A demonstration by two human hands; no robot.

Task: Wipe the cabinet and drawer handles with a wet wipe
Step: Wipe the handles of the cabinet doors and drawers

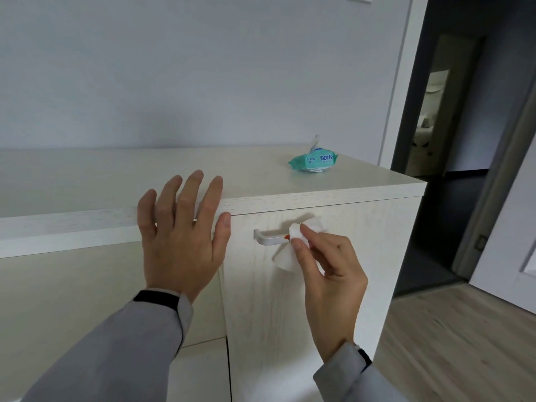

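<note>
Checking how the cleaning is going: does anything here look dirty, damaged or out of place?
One thing: a small orange-red mark on the white handle, right beside the wet wipe pinched by the right hand. It stands out against the pale cabinet. Nothing else looks askew.

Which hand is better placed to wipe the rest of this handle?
Right: the right hand pinches the crumpled white wet wipe on the white bar handle; the left hand is open and empty.

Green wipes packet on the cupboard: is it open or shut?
Looks open. The green plastic wipes packet lies on the white cabinet top with its flap sticking up.
</note>
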